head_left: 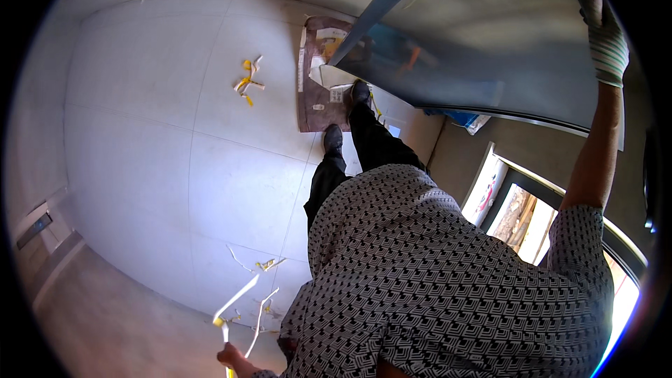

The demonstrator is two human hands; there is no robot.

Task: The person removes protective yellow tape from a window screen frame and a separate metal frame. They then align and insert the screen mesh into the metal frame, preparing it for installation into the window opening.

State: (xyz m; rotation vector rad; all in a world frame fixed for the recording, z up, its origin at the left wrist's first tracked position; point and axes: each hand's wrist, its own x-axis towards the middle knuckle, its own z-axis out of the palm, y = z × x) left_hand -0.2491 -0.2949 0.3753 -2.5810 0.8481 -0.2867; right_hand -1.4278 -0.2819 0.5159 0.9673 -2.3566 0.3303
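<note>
My left hand (236,360), bare, is low in the picture with its fingers closed on a peeled strip of white and yellow tape (236,295). The strip sticks up from the fist, bent partway; another thin white strip (260,318) hangs close beside it. My right hand (606,38), in a striped white and green glove with grey fingers, is raised at the far right. Its fingers wrap round the edge of a large grey framed panel (483,35), which leans across the upper right. The panel's lower corner reaches a flattened brown cardboard sheet (311,108) by my feet.
Crumpled yellow and white tape scraps (248,82) lie on the pale tiled floor (133,140), with more scraps (268,264) near my left side. A blue and white package (465,120) is under the panel. A dark-framed opening (521,213) stands at right.
</note>
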